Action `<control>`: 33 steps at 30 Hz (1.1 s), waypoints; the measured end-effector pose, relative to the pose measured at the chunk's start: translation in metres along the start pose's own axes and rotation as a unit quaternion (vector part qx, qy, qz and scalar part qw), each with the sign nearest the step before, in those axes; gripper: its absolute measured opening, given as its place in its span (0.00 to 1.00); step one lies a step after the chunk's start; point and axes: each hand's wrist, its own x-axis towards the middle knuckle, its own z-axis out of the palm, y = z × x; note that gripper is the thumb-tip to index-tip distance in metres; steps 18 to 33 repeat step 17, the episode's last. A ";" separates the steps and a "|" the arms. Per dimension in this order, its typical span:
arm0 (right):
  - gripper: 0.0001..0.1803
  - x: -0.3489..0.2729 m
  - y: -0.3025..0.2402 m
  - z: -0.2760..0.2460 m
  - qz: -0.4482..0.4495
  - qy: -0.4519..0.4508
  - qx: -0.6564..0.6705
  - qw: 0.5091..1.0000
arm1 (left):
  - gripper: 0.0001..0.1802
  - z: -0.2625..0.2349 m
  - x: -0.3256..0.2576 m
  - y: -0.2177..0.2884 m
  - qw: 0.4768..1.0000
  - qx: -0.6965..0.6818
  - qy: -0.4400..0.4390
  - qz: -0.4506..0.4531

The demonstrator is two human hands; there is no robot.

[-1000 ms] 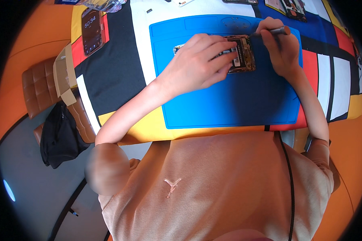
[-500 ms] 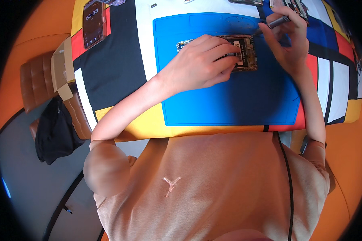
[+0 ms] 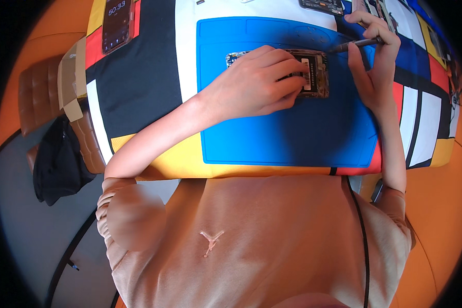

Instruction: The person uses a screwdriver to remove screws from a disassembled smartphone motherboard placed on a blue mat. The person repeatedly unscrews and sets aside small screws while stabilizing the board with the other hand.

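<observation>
In the head view, the left hand (image 3: 256,84) is pressing down on an opened phone (image 3: 305,72) lying on the blue mat (image 3: 287,128) on the desk (image 3: 133,77). The right hand (image 3: 377,66) is gripping a slim tool (image 3: 357,44) just beside the phone.

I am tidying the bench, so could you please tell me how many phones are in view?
3, possibly more: an opened phone on the blue mat under the left hand, a phone with a lit screen far left, and another opened one at the top edge.
</observation>
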 end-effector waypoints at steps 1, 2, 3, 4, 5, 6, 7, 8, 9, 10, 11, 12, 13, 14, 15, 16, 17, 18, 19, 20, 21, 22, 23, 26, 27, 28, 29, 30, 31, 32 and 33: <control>0.20 0.001 -0.001 0.002 0.002 0.008 0.017 1.000 | 0.13 0.000 0.000 0.000 1.000 0.001 0.003 0.001; 0.19 0.002 -0.002 0.005 0.003 0.015 0.034 0.999 | 0.13 0.001 -0.001 0.000 1.000 0.002 0.007 0.001; 0.19 0.002 -0.003 0.008 0.005 0.022 0.051 0.998 | 0.13 0.002 -0.001 0.000 1.000 0.003 0.010 0.001; 0.18 0.002 -0.003 0.010 0.002 0.032 0.040 0.999 | 0.14 0.003 -0.001 0.000 1.000 0.003 0.010 0.000; 0.18 0.001 -0.003 0.011 -0.001 0.041 0.029 0.999 | 0.14 0.004 -0.002 0.000 1.000 0.004 0.009 -0.001; 0.18 0.001 -0.003 0.011 -0.005 0.050 0.019 0.999 | 0.14 0.004 -0.002 0.000 1.000 0.004 0.009 -0.003; 0.18 0.002 -0.003 0.009 -0.001 0.037 0.032 0.999 | 0.14 0.005 -0.002 0.000 1.000 0.001 0.011 0.001; 0.18 0.002 -0.004 0.005 0.002 0.025 0.046 0.999 | 0.13 0.005 -0.002 -0.001 1.000 0.000 0.012 0.003; 0.18 0.003 -0.004 0.004 0.005 0.014 0.061 0.998 | 0.13 0.004 -0.002 -0.001 1.000 -0.001 0.012 0.006; 0.18 0.003 -0.004 0.006 0.006 0.025 0.061 0.998 | 0.13 0.004 -0.003 -0.002 1.000 -0.001 0.010 0.007; 0.18 0.002 -0.004 0.009 0.008 0.038 0.059 0.997 | 0.13 0.003 -0.004 -0.002 1.000 -0.002 0.008 0.009; 0.18 0.001 -0.004 0.012 0.011 0.051 0.058 0.997 | 0.13 0.003 -0.004 -0.002 1.000 -0.003 0.005 0.012; 0.18 -0.001 -0.003 0.016 0.015 0.067 0.056 0.996 | 0.13 0.004 -0.004 -0.003 1.000 0.002 0.008 0.010; 0.19 -0.003 -0.002 0.019 0.019 0.083 0.054 0.995 | 0.13 0.005 -0.003 -0.002 1.000 0.007 0.010 0.008; 0.19 -0.004 -0.001 0.021 0.022 0.100 0.052 0.993 | 0.13 0.005 -0.003 -0.001 1.000 0.012 0.013 0.007; 0.19 -0.005 0.001 0.018 0.010 0.081 0.046 0.996 | 0.13 0.005 -0.003 -0.001 1.000 0.017 0.007 0.005; 0.20 -0.005 0.004 0.012 -0.003 0.064 0.040 0.997 | 0.12 0.003 -0.003 -0.001 1.000 0.022 0.000 0.004; 0.20 -0.005 0.004 0.012 -0.003 0.064 0.040 0.997 | 0.12 0.003 -0.003 -0.001 1.000 0.022 0.000 0.004; 0.20 -0.005 0.004 0.012 -0.003 0.064 0.040 0.997 | 0.12 0.003 -0.003 -0.001 1.000 0.022 0.000 0.004; 0.20 -0.005 0.004 0.012 -0.003 0.064 0.040 0.997 | 0.12 0.003 -0.003 -0.001 1.000 0.022 0.000 0.004; 0.20 -0.005 0.004 0.012 -0.003 0.064 0.040 0.997 | 0.12 0.003 -0.003 -0.001 1.000 0.022 0.000 0.004; 0.20 -0.005 0.004 0.012 -0.003 0.064 0.040 0.997 | 0.12 0.003 -0.003 -0.001 1.000 0.022 0.000 0.004; 0.20 -0.005 0.004 0.012 -0.003 0.064 0.040 0.997 | 0.12 0.003 -0.003 -0.001 1.000 0.022 0.000 0.004; 0.20 -0.005 0.004 0.012 -0.003 0.064 0.040 0.997 | 0.12 0.003 -0.003 -0.001 1.000 0.022 0.000 0.004; 0.20 -0.005 0.004 0.012 -0.003 0.064 0.040 0.997 | 0.12 0.003 -0.003 -0.001 1.000 0.022 0.000 0.004; 0.20 -0.005 0.004 0.012 -0.003 0.064 0.040 0.997 | 0.12 0.003 -0.003 -0.001 1.000 0.022 0.000 0.004; 0.20 -0.005 0.004 0.012 -0.003 0.064 0.040 0.997 | 0.12 0.003 -0.003 -0.001 1.000 0.022 0.000 0.004; 0.20 -0.005 0.004 0.012 -0.003 0.064 0.040 0.997 | 0.12 0.003 -0.003 -0.001 1.000 0.022 0.000 0.004; 0.20 -0.005 0.004 0.012 -0.003 0.064 0.040 0.997 | 0.12 0.003 -0.003 -0.001 1.000 0.022 0.000 0.004; 0.20 -0.005 0.004 0.012 -0.003 0.064 0.040 0.997 | 0.12 0.003 -0.003 -0.001 1.000 0.022 0.000 0.004; 0.20 -0.005 0.004 0.012 -0.003 0.064 0.040 0.997 | 0.12 0.003 -0.003 -0.001 1.000 0.022 0.000 0.004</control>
